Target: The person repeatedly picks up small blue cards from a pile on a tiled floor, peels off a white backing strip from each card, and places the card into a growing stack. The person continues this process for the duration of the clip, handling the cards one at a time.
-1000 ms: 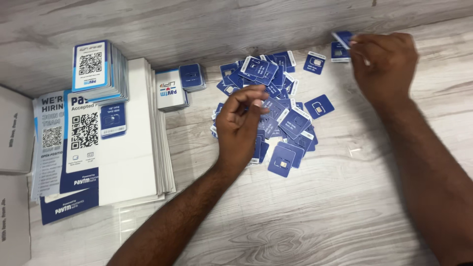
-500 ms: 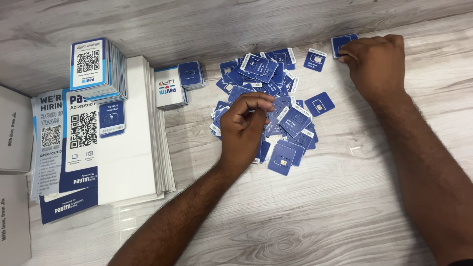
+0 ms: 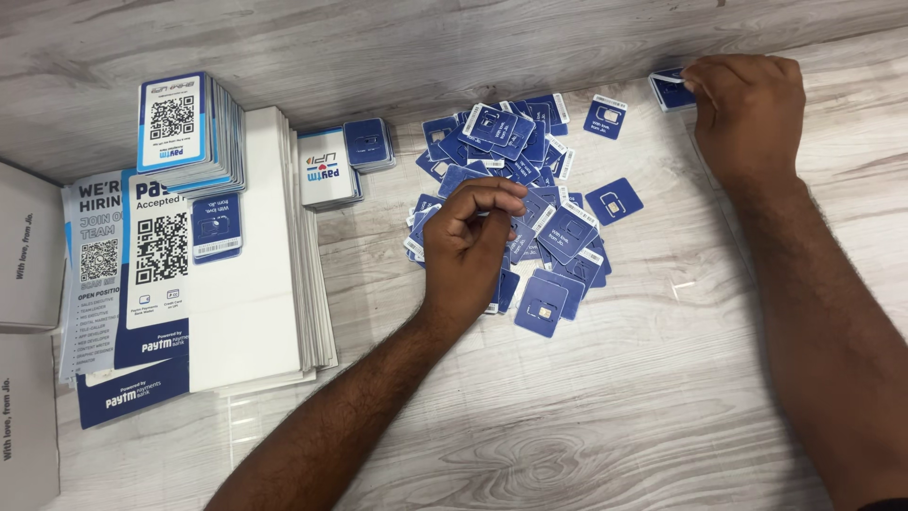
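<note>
A loose pile of small blue square cards (image 3: 515, 199) lies on the grey wood-grain surface. My left hand (image 3: 468, 246) hovers over the pile's left side with its fingers curled in toward the thumb; I see no card in them. At the far right, my right hand (image 3: 747, 109) pinches a small stack of blue cards (image 3: 672, 92), holding it at the surface. Two single blue cards (image 3: 605, 115) (image 3: 613, 201) lie apart from the pile.
At the left stands a thick stack of white sheets (image 3: 255, 255) topped by printed leaflets with code squares (image 3: 156, 255) and a stack of blue-bordered cards (image 3: 180, 128). Two small card stacks (image 3: 326, 168) (image 3: 367, 142) sit beside it. White boxes (image 3: 28, 251) line the left edge.
My right hand set its blue cards down on the surface at the far right, then lifted and shifted slightly right with the stack pinched. My left hand curled tighter and barely moved.
</note>
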